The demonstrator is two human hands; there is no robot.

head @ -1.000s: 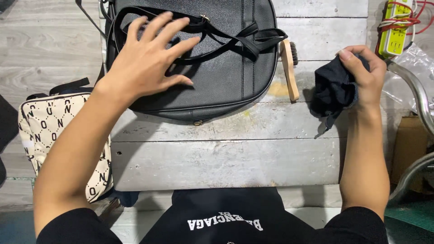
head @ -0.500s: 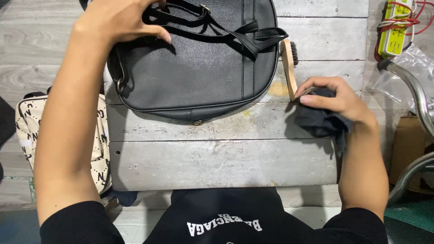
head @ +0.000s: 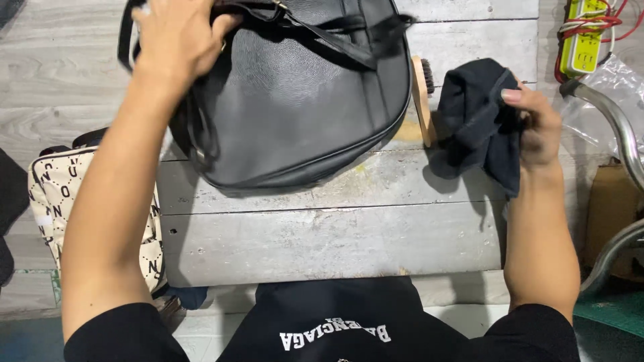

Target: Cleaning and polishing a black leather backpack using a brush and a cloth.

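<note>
A black leather bag [head: 295, 94] lies on a grey wooden table [head: 322, 234], its straps at the far side. My left hand [head: 178, 37] grips the bag's upper left edge near the straps, and that side is tilted up off the table. My right hand [head: 537, 124] is closed on a dark cloth [head: 479, 117], held just right of the bag. Between the bag and the cloth stands a wooden brush [head: 421, 100] on its edge, partly hidden by the bag.
A cream patterned bag [head: 57, 194] sits at the table's left side. At the far right are a yellow power strip with wires [head: 583, 33], a clear plastic sheet [head: 604, 94], a curved metal tube [head: 620, 134] and a brown box [head: 610, 208].
My left hand went from resting flat on the bag to gripping its far left edge and lifting it. My right hand raised the cloth off the table.
</note>
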